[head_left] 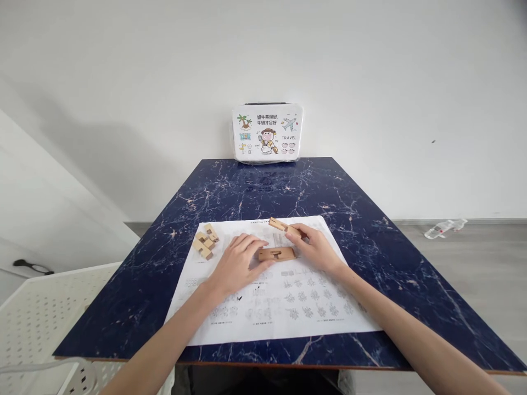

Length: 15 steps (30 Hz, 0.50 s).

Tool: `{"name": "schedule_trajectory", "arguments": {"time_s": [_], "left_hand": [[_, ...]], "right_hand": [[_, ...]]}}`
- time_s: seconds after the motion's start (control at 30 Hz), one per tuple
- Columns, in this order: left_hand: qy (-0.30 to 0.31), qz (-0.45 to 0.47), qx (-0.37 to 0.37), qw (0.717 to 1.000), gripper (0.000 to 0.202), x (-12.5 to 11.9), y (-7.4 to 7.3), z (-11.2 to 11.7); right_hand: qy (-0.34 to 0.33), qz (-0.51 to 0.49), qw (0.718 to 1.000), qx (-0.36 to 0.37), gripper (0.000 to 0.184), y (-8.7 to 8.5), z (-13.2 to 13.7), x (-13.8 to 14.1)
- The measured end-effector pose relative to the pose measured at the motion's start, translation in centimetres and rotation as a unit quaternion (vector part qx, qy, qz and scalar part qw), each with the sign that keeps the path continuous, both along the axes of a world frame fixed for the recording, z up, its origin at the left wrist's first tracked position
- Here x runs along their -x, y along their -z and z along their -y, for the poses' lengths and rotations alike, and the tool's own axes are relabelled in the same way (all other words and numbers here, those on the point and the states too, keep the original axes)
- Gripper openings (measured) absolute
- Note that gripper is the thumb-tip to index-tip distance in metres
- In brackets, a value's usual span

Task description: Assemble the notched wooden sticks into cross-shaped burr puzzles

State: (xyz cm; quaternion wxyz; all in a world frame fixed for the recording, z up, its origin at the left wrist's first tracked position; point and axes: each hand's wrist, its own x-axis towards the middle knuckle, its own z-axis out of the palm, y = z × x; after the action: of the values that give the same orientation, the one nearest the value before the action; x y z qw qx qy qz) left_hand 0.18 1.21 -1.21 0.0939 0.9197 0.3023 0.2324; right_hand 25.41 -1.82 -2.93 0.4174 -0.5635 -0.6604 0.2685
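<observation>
A blue marbled table [280, 192] is filling the middle. At twelve o'clock, a white case [267, 134] bearing cartoon prints is standing at its far edge, close to the pale wall [391, 82]. At three o'clock, a clear bottle [443, 229] is lying on the grey floor [473, 274]. At eight o'clock, a white perforated surface [24, 323] is showing beside the table; at nine, a black object [25, 264] is lying.

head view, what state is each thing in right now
right hand: closed on a wooden block
held block: tilted, off the other block
slotted block: lying on the sheet, left hand around its left end
left hand: fingers bent, grip unclear
small blocks: clustered on the sheet
sheet: spread out, printed side up
case: upright by the wall
bottle: on its side, on the floor
</observation>
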Motion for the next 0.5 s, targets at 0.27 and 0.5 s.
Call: {"name": "schedule_trajectory", "arguments": {"time_s": [0.27, 0.5], "left_hand": [[0.023, -0.010, -0.017, 1.000, 0.023, 0.0, 0.9, -0.5], [0.009, 0.007, -0.024, 1.000, 0.020, 0.1, 1.1, -0.8]], "right_hand": [[0.011, -0.019, 1.000, 0.005, 0.045, 0.2, 0.0, 0.1], [0.002, -0.028, 0.999, -0.017, 0.041, 0.2, -0.1, 0.3]]}}
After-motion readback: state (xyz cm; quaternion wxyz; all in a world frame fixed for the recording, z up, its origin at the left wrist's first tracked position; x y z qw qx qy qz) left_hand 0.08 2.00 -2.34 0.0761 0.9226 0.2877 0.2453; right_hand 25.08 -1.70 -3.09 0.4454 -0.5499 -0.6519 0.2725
